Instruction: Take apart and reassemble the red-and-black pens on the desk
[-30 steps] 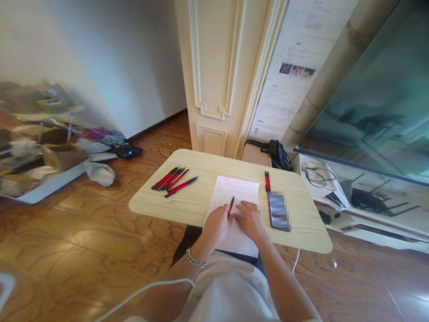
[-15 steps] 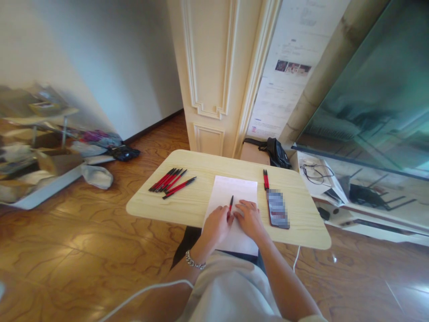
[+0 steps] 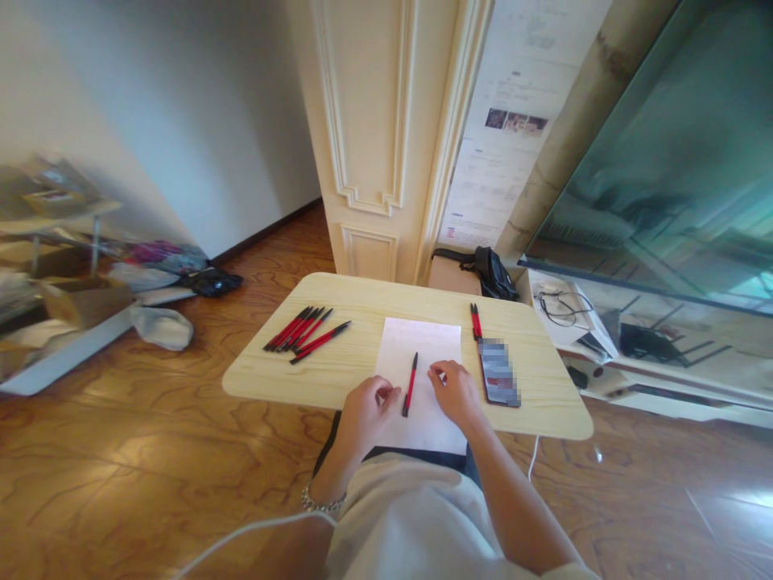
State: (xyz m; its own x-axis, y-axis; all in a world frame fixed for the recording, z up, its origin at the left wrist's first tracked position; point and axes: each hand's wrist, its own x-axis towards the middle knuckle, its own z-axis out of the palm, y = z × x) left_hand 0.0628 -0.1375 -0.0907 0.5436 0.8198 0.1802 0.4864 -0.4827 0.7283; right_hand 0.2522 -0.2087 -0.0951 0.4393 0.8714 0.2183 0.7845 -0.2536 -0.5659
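A red pen with black ends (image 3: pixel 411 385) lies on a white sheet of paper (image 3: pixel 419 431), its tip pointing away from me. To its left is my left hand (image 3: pixel 365 409), loosely curled, thumb and fingers apart, holding nothing. My right hand (image 3: pixel 452 391) hovers at or rests on the sheet's right side, fingers bent but apart, also holding nothing; contact is hard to tell. Neither hand touches the pen. Several more red pens (image 3: pixel 295 330) lie side by side at the table's left. Two red pens (image 3: pixel 477 321) are at the right, above a phone (image 3: pixel 498 374) with a blurred screen.
Everything lies on a small pale wood table (image 3: pixel 549 403) with rounded corners. A white cable (image 3: pixel 259 525) runs by my left forearm. Beyond the table stand a cream door panel (image 3: pixel 362 97) and a black bag (image 3: pixel 495 272). Boxes and plastic bags (image 3: pixel 162 328) crowd the floor at left.
Both hands have moved off the pen and apart, the left hand leftward and the right slightly rightward. The pen now lies fully visible on the paper. The view has shifted slightly.
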